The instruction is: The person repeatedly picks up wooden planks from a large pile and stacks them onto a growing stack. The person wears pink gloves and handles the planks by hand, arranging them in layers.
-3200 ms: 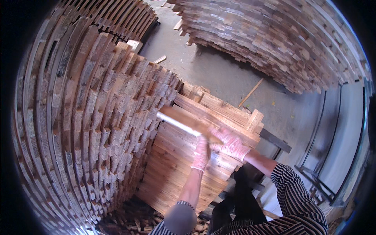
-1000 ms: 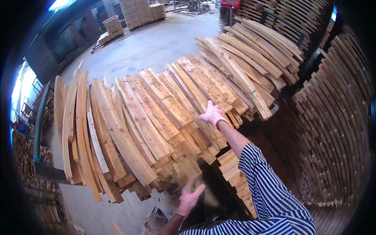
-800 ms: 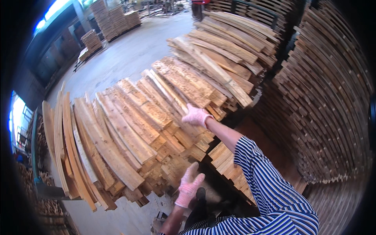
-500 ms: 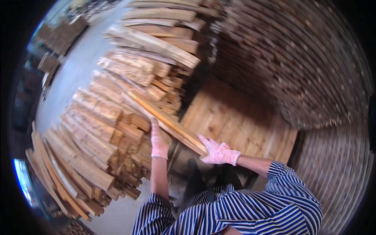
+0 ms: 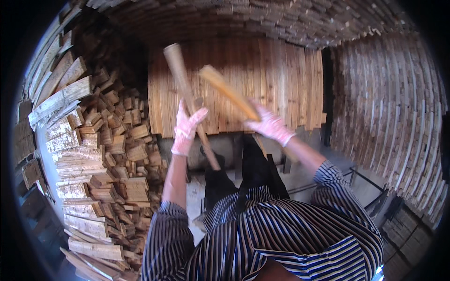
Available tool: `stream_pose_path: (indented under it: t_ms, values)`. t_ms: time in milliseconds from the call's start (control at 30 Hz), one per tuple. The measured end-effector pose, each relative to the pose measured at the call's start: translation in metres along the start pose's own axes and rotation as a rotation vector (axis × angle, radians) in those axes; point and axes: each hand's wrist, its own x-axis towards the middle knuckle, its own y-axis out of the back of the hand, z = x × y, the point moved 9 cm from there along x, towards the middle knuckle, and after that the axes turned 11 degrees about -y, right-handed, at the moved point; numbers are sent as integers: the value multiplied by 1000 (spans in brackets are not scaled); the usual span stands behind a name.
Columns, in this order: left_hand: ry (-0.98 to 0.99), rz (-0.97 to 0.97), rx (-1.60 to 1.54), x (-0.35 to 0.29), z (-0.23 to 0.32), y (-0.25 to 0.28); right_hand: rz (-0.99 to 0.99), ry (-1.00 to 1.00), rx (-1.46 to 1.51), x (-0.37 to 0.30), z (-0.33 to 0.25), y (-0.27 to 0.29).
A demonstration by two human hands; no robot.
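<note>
Long pale-brown wooden strip (image 5: 176, 63) and yellowish wooden strip (image 5: 227, 91) held apart, upper ends over flat reddish-brown board layer (image 5: 286, 84).
Pale one is clasped near its middle by pink-and-white-gloved left hand (image 5: 186, 127), likely for balance; yellowish one is grasped by pink-and-white-gloved right hand (image 5: 272, 126), lower end unclear. Both presumably kept separate so neither is knocked.

The hands are now apart, the left hand (image 5: 186, 129) gripping a brown wooden strip (image 5: 177, 67), the right hand (image 5: 272, 125) a yellowish wooden strip (image 5: 227, 90); the lumber pile (image 5: 96, 182), previously ahead, now lies left.
</note>
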Motion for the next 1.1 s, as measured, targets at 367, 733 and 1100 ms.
stream_pose_path:
  t_ms: [367,733,1100]
  values:
    - [253,-991,1652,22,-154,25,167,-278,-795,31,272,62]
    - [-60,-740,1653,18,-210,35,264,55,-719,81,247,9]
    - [138,-454,1527,-3,-164,22,161,116,-641,94,149,-42]
